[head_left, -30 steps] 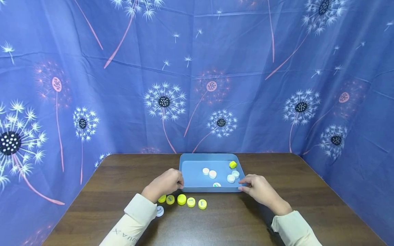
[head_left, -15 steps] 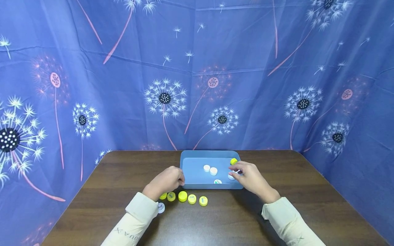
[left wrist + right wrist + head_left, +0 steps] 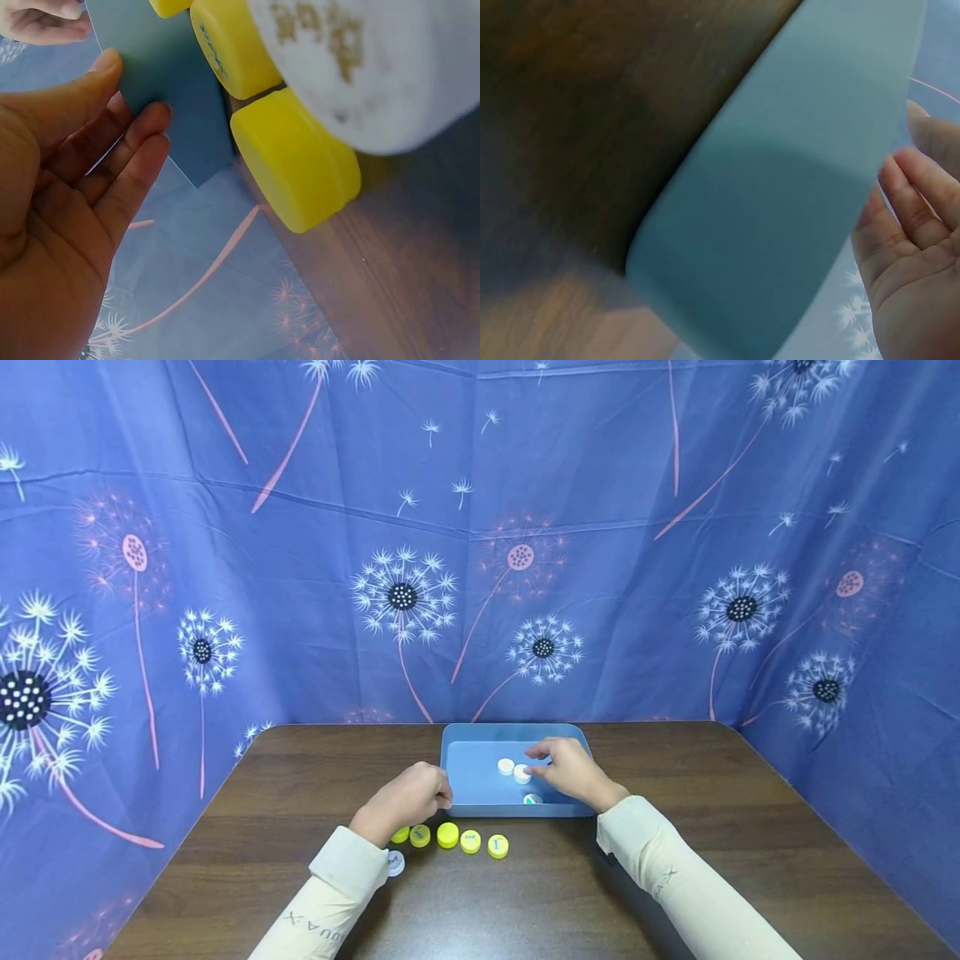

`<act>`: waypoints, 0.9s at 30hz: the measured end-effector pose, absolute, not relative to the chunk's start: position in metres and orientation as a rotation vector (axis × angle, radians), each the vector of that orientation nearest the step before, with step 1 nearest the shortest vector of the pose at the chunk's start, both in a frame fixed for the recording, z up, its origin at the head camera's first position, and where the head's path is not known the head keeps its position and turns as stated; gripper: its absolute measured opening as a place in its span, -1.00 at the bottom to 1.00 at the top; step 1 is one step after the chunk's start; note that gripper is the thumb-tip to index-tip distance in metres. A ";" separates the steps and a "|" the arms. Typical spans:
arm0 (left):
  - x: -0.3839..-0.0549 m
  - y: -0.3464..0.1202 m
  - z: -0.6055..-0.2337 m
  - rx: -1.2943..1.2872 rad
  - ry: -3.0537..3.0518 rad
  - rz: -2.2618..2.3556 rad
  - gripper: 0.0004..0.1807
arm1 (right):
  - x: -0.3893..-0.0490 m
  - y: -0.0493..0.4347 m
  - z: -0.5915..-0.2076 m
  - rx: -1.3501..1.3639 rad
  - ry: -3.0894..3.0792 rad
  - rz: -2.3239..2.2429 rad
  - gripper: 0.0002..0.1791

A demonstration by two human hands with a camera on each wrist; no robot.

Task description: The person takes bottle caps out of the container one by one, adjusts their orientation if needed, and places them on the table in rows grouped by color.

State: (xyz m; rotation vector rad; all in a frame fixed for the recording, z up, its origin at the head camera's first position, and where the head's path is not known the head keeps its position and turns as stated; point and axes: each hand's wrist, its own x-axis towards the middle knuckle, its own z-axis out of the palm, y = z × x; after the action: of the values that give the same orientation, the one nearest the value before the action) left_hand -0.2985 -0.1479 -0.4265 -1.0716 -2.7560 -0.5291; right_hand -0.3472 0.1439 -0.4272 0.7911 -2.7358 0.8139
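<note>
My left hand [image 3: 408,795] pinches the near left corner of a shallow blue tray [image 3: 480,811]. In the left wrist view its thumb and fingers [image 3: 146,142] meet at the tray's rim. Over the inside of the tray, my right hand [image 3: 573,770] reaches in from the right, thumb and fingers apart. Its thumb is right at a white bottle cap [image 3: 521,774]; another white cap [image 3: 506,767] lies beside that one. A white cap with a green mark [image 3: 532,799] lies by the front wall. The right hand hides the tray's right part.
Several yellow bottle caps [image 3: 470,842] stand in a row on the brown wooden table [image 3: 525,902] before the tray. A white cap [image 3: 395,862] lies near the left sleeve. Behind the table hangs a blue dandelion-print curtain [image 3: 637,568].
My right hand has left the tray's near right corner and moved left over its inside, covering the yellow piece and the white caps on the right. The left hand has stayed at its corner.
</note>
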 end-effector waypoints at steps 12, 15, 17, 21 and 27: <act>-0.301 -0.147 -0.428 -1.069 -2.760 -0.541 -0.83 | -0.359 0.133 -0.439 0.717 -2.913 0.781 -0.69; -0.301 -0.148 -0.429 -1.068 -2.762 -0.545 -0.83 | -0.361 0.132 -0.443 0.689 -2.942 0.782 -0.72; -0.302 -0.148 -0.430 -1.066 -2.766 -0.546 -0.83 | -0.363 0.131 -0.446 0.677 -2.951 0.772 -0.75; -0.301 -0.148 -0.431 -1.066 -2.766 -0.540 -0.84 | -0.364 0.131 -0.450 0.659 -2.949 0.760 -0.77; -0.300 -0.149 -0.430 -1.038 -2.791 -0.544 -0.85 | -0.364 0.130 -0.452 0.618 -2.962 0.783 -0.77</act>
State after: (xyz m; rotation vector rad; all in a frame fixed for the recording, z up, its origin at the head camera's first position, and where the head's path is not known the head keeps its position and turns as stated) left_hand -0.3002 -0.1492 -0.4296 -1.0381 -2.7913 -0.5436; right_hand -0.3637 0.1296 -0.4517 0.6179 -2.9617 0.7827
